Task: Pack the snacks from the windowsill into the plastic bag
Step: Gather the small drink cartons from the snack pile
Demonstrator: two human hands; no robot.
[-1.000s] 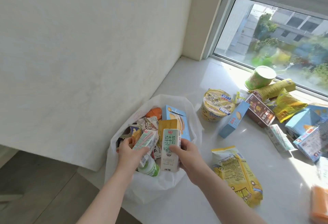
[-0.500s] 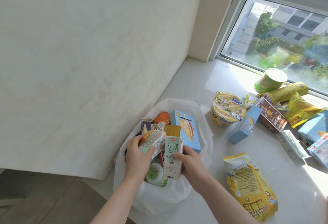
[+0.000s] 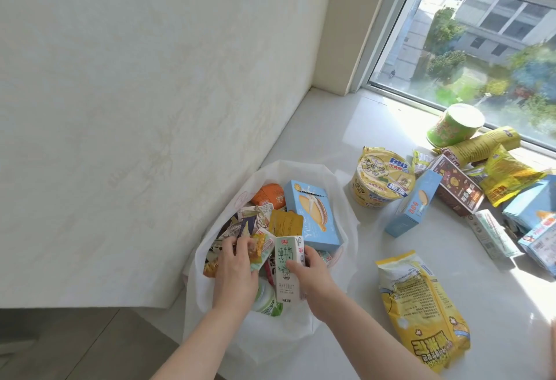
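While both hands reach into the open mouth of the white plastic bag [image 3: 270,340], each holds one small drink carton. The right hand [image 3: 316,277] grips the white-and-green rectangular milk carton [image 3: 288,262], with the thumb across its printed front and the fingers behind its right edge. This carton stands nearly upright, its top end toward the far rim of the bag. The left hand [image 3: 237,271] grips a second green-and-white carton with yellow print [image 3: 260,247]. This one is tilted, and its upper end lies against the first carton's top left corner. Both cartons sit inside the bag mouth, just in front of the light blue biscuit box [image 3: 313,214]. On the white windowsill [image 3: 346,127], a yellow plastic snack packet [image 3: 421,310] lies flat to the right of the right forearm.
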